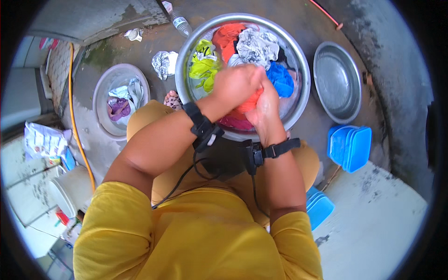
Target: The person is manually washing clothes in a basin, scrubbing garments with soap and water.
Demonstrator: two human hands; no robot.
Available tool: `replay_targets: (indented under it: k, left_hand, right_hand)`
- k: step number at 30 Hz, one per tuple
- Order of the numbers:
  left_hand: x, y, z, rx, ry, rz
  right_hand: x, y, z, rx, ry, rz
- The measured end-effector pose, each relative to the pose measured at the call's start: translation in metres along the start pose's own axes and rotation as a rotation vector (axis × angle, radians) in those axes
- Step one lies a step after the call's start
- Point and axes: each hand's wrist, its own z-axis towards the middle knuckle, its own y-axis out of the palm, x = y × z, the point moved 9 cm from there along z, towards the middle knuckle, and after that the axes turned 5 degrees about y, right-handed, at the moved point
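A large metal basin (182, 42) stands before me with wet clothes inside. Over its near half, my left hand (238, 81) is closed in a fist, blurred, against my right hand (268, 99). An orange-red cloth (251, 101) is bunched between the two hands, and part of it is hidden by the fingers. Around them in the basin lie a lime-green garment (204, 68), an orange garment (225, 40), a white-and-black patterned cloth (258, 47) and a blue cloth (281, 80). A dark pink cloth (234, 122) rests below my hands.
A plastic basin (98, 105) with purple and pale cloths stands at left, near a yellow hose (75, 122). At right are an oval metal tub (337, 82) and blue lidded containers (350, 147). A plastic bottle (181, 24) lies beyond the big basin.
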Motion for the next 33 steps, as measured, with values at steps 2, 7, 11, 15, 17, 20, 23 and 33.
replay_targets:
  k: [2, 7, 11, 15, 17, 20, 23, 33]
  left_hand:
    - [0.027, 0.002, -0.014, 0.045, 0.176, -0.073]
    - [-0.002, 0.013, -0.004, -0.087, -0.001, -0.021]
    - [-0.075, 0.000, 0.016, 0.053, -0.348, -0.453]
    - [-0.064, 0.002, 0.018, -0.081, -0.398, -0.794]
    - [-0.053, 0.003, 0.021, -0.205, -0.237, -0.841]
    - [-0.032, 0.010, 0.004, -0.430, -0.027, -0.675]
    - [-0.045, 0.023, -0.010, -0.550, 0.081, -0.279]
    - [-0.008, 0.011, -0.003, -0.285, -0.285, -1.032]
  right_hand:
    - [0.001, -0.022, 0.011, -0.151, 0.060, 0.100]
    - [-0.012, -0.023, 0.006, -0.021, -0.041, -0.051]
    - [-0.016, 0.005, -0.015, 0.085, -0.099, -0.287]
    - [-0.021, 0.005, -0.021, -0.030, -0.117, -0.705]
    - [-0.040, 0.004, -0.026, -0.057, -0.184, -0.581]
    - [-0.076, 0.001, -0.038, -0.093, -0.319, -0.491]
    - [-0.105, 0.006, -0.058, -0.188, -0.538, -0.296]
    - [-0.062, -0.017, -0.018, -0.134, -0.123, -0.123]
